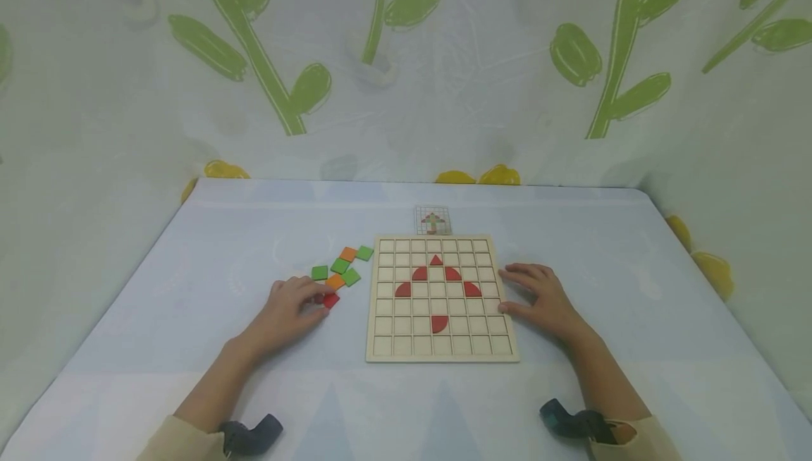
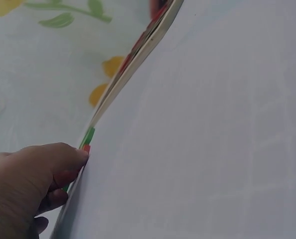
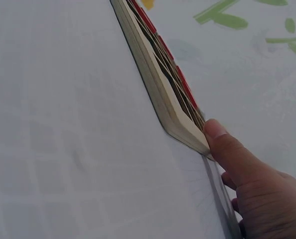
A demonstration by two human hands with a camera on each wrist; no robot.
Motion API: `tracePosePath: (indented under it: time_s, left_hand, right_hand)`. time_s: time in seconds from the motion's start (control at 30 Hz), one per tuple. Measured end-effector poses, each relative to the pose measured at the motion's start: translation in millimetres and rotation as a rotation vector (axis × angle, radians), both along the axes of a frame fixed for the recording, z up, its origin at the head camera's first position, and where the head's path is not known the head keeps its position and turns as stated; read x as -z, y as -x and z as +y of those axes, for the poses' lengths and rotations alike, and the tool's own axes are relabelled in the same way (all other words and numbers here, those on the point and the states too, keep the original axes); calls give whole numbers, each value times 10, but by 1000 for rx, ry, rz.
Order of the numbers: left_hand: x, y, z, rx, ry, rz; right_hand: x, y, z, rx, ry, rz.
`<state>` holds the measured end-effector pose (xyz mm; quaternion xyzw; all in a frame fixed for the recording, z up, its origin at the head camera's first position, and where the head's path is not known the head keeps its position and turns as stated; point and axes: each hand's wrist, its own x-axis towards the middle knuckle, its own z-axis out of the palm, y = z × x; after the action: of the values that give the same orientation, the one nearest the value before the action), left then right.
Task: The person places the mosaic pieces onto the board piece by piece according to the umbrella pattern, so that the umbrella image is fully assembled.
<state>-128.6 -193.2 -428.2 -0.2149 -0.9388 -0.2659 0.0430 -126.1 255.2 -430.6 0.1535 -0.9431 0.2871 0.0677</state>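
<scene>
My left hand [image 1: 294, 308] is at the loose tiles left of the board, its thumb and fingertips pinching a red tile [image 1: 331, 300] low at the table. In the left wrist view the same red tile [image 2: 86, 148] shows at the thumb tip. Red pieces, a triangle [image 1: 435, 260] and several quarter circles [image 1: 472, 290], lie in squares of the wooden grid board [image 1: 443, 359]. My right hand [image 1: 539, 299] rests at the board's right edge, fingers extended. From the right wrist, the thumb touches the board's corner [image 3: 203, 148].
Green tiles [image 1: 320, 273] and orange tiles [image 1: 347, 254] lie loose between the left hand and the board. A small card [image 1: 433, 220] with a grid picture lies just beyond the board's far edge. A leaf-patterned curtain [image 1: 482, 94] hangs behind the table.
</scene>
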Motion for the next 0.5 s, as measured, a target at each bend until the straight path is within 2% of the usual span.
tracePosePath:
  time_s: [0.17,0.5]
  left_hand:
    - [-17,16,20,25,-30,-38]
    - [1,49,114,18,-48,-93]
  right_hand:
    - [-9,-7,-6,-5,1,2]
    - [-22,-16,-13,2,-4,1]
